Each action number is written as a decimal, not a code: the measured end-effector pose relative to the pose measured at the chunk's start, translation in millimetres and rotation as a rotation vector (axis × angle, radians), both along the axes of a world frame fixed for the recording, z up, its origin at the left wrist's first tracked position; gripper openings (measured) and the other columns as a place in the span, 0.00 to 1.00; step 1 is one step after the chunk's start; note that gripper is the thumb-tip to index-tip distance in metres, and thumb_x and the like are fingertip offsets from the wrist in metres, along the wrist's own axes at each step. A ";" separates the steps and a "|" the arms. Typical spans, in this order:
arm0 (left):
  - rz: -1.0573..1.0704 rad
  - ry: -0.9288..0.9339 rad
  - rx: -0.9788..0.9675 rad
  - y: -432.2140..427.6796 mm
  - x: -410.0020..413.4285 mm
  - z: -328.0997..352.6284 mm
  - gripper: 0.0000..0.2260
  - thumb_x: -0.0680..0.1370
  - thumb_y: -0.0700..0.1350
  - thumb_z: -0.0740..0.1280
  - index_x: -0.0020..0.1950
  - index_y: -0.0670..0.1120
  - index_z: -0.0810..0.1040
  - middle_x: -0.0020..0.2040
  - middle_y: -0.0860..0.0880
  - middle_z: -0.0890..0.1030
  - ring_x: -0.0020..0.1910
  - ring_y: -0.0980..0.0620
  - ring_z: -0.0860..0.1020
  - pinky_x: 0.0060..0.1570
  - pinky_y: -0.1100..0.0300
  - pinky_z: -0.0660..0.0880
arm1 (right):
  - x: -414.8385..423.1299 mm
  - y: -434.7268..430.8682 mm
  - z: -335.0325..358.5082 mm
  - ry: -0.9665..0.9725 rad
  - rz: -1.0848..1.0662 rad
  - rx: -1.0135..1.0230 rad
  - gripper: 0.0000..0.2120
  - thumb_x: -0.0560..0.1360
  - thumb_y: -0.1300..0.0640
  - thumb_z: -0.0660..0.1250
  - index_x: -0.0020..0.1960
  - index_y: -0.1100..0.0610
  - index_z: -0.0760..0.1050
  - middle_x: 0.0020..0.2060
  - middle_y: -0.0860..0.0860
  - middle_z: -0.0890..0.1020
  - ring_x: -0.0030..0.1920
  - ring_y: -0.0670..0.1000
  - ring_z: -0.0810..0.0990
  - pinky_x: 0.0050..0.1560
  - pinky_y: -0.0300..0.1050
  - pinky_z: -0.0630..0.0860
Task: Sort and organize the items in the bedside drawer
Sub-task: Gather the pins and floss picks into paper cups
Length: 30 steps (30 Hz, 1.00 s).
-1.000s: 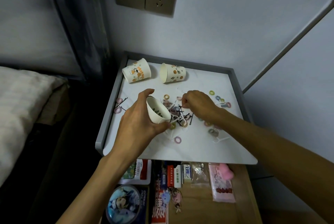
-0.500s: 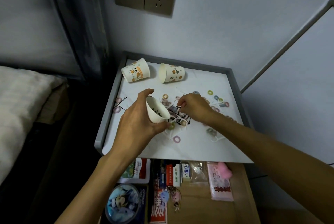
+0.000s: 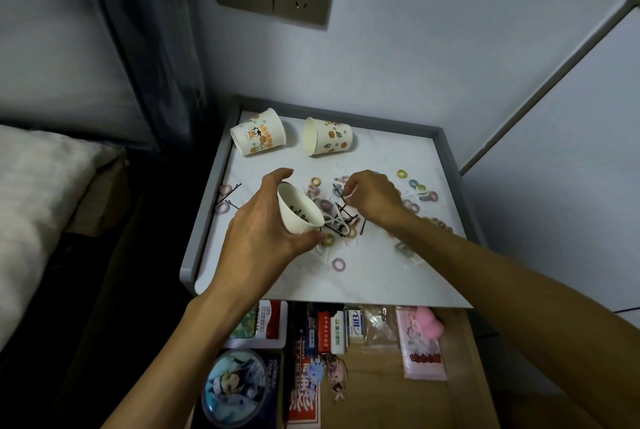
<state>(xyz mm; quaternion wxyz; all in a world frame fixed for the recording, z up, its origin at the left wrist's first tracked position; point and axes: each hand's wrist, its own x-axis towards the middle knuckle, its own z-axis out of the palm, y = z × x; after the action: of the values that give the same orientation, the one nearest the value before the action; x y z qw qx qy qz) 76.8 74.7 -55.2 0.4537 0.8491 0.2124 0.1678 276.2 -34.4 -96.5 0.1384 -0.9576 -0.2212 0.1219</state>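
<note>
Hairpins (image 3: 341, 209) lie just at 3 o'clock of the tilted paper cup (image 3: 298, 212) that the left hand (image 3: 256, 234) grips, right hand (image 3: 372, 198) nearer, its fingertips (image 3: 349, 199) pinching one.

A white paper cup (image 3: 298, 210), held tilted in the left hand (image 3: 256, 231) with a few black pins inside, hangs over loose black hairpins (image 3: 343, 217) and small pastel hair ties (image 3: 424, 195) scattered on the white nightstand top (image 3: 381, 158), where two printed cups (image 3: 258, 131) lie on their sides.
</note>
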 end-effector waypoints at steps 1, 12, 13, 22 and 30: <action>-0.002 0.000 0.000 0.3 -0.2 0.2 0.41 0.64 0.51 0.81 0.73 0.55 0.64 0.61 0.51 0.79 0.58 0.49 0.77 0.55 0.52 0.75 | 3.7 -1.1 0.3 0.021 -0.019 0.028 0.05 0.74 0.58 0.73 0.46 0.48 0.81 0.50 0.50 0.84 0.52 0.52 0.81 0.50 0.44 0.76; -0.007 0.002 -0.002 -0.8 0.4 1.1 0.40 0.64 0.51 0.81 0.72 0.55 0.65 0.60 0.51 0.79 0.55 0.49 0.77 0.53 0.53 0.75 | 10.1 -18.4 -0.6 0.096 0.185 0.152 0.11 0.71 0.57 0.76 0.53 0.55 0.82 0.49 0.50 0.83 0.51 0.47 0.80 0.48 0.38 0.73; -0.008 0.001 0.003 -1.4 0.6 1.2 0.40 0.64 0.51 0.81 0.72 0.55 0.65 0.60 0.51 0.79 0.55 0.49 0.77 0.52 0.54 0.75 | 9.2 -16.6 -0.4 0.081 0.218 0.122 0.14 0.70 0.57 0.77 0.54 0.55 0.81 0.51 0.50 0.82 0.52 0.46 0.80 0.48 0.37 0.71; -0.012 0.009 0.008 -1.2 2.0 0.5 0.41 0.64 0.51 0.81 0.72 0.54 0.65 0.60 0.51 0.79 0.55 0.50 0.77 0.50 0.58 0.72 | 9.5 -9.1 -4.0 -0.034 0.341 0.050 0.05 0.70 0.61 0.75 0.46 0.57 0.82 0.41 0.47 0.78 0.42 0.45 0.76 0.37 0.35 0.66; -0.010 0.001 0.006 -0.3 0.6 0.6 0.41 0.64 0.51 0.81 0.72 0.54 0.65 0.60 0.51 0.79 0.56 0.49 0.77 0.53 0.55 0.75 | 11.0 -14.2 -13.2 -0.405 0.546 -0.182 0.05 0.74 0.67 0.68 0.46 0.58 0.76 0.42 0.53 0.80 0.43 0.54 0.77 0.45 0.52 0.76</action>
<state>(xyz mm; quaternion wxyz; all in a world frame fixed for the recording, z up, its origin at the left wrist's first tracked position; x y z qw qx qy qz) 77.4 74.4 -54.5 0.4519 0.8515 0.2078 0.1659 287.2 -48.6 -109.7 -0.0318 -0.8763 -0.4804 -0.0186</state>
